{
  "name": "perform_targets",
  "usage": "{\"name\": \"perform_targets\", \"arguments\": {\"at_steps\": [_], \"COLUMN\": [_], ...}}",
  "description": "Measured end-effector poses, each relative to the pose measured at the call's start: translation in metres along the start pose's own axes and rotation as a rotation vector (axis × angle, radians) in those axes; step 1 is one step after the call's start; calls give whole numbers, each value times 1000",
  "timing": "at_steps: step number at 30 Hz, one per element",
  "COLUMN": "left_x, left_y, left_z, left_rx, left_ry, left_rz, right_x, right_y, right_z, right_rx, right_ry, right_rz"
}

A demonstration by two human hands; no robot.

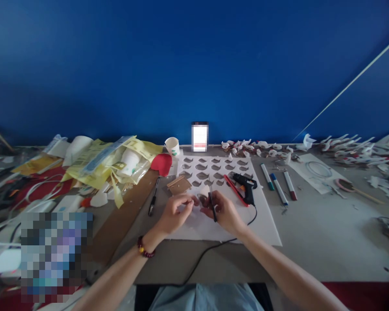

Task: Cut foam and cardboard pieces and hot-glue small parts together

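Over a white board, my two hands are close together. My right hand is closed around a slim dark pen-like tool held nearly upright; its exact kind does not show. A small grey fish-shaped piece is at the right fingertips, between the hands. Just left of it, my left hand has thumb and fingers pinched; whatever they hold is too small to make out. Beyond the hands, several rows of grey fish-shaped cutouts lie on the board. A brown cardboard piece is beside the left fingers.
A black glue gun and a red cutter-like tool lie right of my hands, its cord crossing the front. Several markers lie further right. A black pen, paper cup and yellow packaging are left.
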State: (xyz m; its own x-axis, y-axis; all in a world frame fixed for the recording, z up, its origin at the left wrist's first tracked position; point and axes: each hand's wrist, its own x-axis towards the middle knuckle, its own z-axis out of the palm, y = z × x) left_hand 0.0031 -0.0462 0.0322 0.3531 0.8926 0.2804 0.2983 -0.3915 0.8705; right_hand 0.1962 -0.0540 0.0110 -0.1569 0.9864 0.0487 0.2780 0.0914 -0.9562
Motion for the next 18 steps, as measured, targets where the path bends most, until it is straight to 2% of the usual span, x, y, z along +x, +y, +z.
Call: {"name": "perform_targets", "arguments": {"at_steps": [10,14,18], "left_x": [0,1,0], "left_y": [6,8,7], "left_z": [-2,-3,-4], "left_rx": [-293,-343,-341], "left_ry": [-56,-70,-76], "left_rz": [-49,-65,-86], "right_x": [1,1,-1], "right_y": [7,10,10], "right_z": [4,6,6], "right_rx": [50,137,99], "right_ry": [62,73,81], "right_rz": [8,7,-43]}}
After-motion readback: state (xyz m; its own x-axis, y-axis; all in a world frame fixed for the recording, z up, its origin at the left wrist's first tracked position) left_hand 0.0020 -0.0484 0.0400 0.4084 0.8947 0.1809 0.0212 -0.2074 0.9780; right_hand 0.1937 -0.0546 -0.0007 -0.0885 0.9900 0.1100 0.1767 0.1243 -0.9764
